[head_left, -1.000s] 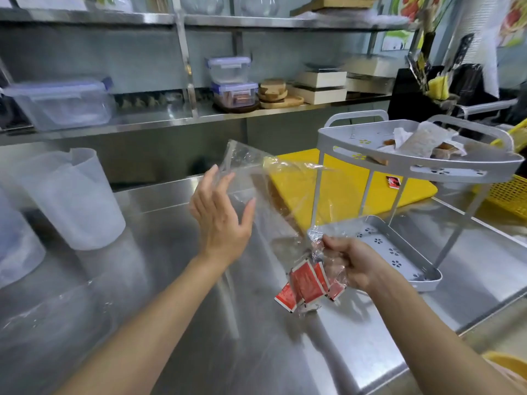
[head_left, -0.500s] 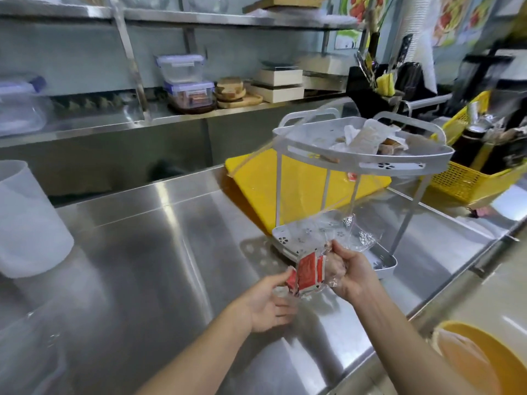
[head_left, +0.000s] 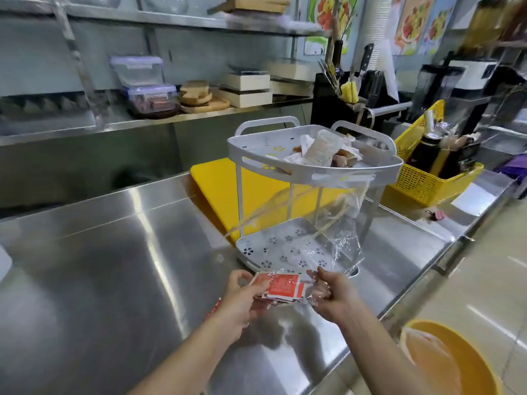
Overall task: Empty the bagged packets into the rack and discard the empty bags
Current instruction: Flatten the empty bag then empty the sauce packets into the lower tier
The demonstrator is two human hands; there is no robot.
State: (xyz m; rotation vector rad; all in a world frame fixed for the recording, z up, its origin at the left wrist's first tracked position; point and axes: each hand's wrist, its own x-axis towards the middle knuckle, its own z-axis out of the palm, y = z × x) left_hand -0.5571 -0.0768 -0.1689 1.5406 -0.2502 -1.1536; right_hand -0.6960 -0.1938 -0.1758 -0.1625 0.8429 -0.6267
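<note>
A clear plastic bag (head_left: 339, 223) stretches up from my hands in front of the grey two-tier rack (head_left: 313, 172). Several red packets (head_left: 281, 286) sit at the bag's low end, just before the rack's lower tray (head_left: 273, 246). My left hand (head_left: 242, 300) grips the packets from the left, through or at the plastic. My right hand (head_left: 332, 295) pinches the crumpled bag beside them. The upper tray holds white and brown packets (head_left: 322, 149). One more red packet edge (head_left: 214, 309) peeks out left of my left wrist.
A yellow cutting board (head_left: 219, 189) lies behind the rack on the steel counter (head_left: 114, 266). A yellow basket (head_left: 427, 181) with bottles stands at the right. An orange-yellow bin (head_left: 456, 363) sits on the floor below the counter edge. Shelves behind carry boxes and wooden boards.
My left hand dropped from the bag's upper part to the red packets. Both hands and the bag moved closer to the rack's lower tray. The view swung right.
</note>
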